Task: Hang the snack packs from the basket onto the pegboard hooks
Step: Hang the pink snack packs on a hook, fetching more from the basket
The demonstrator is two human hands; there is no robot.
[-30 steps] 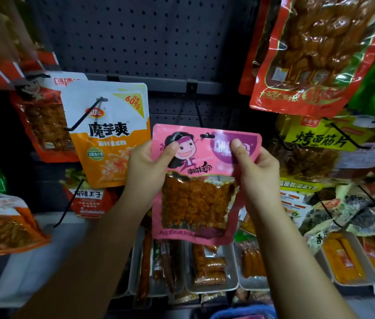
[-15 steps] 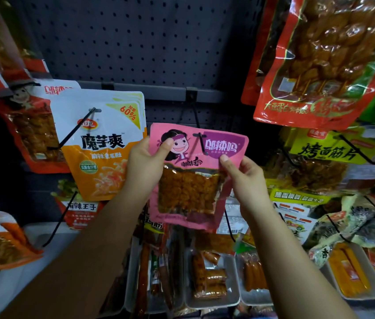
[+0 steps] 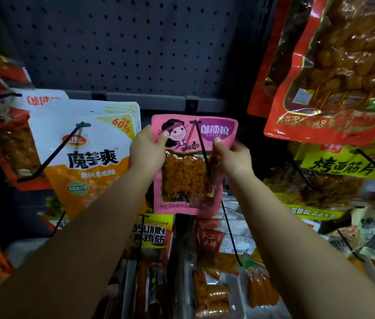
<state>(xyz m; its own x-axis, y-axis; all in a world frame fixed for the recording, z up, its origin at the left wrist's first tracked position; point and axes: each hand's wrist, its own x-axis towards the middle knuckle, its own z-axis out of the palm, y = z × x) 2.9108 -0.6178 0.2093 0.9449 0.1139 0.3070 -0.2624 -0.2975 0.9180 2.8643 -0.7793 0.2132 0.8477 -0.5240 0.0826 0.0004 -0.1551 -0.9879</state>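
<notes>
Two hands, one pink snack pack (image 3: 193, 164) at frame centre, threaded on a black hook (image 3: 201, 146) below the pegboard (image 3: 122, 42). Left hand (image 3: 146, 150) and right hand (image 3: 234, 156) pinch its top corners, thumbs in front. Pack looks light, floppy, slick; best held near the hang hole. Basket not visible.

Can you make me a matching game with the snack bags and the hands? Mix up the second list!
Things:
1. pink pack
2. orange and white pack
3. big red pack
4. left hand

Places:
A. top right
B. pinching the pink pack's left edge
C. middle, with the black hook through its hole
D. left of the pink pack

Pairs: 1-C, 2-D, 3-A, 4-B
</notes>
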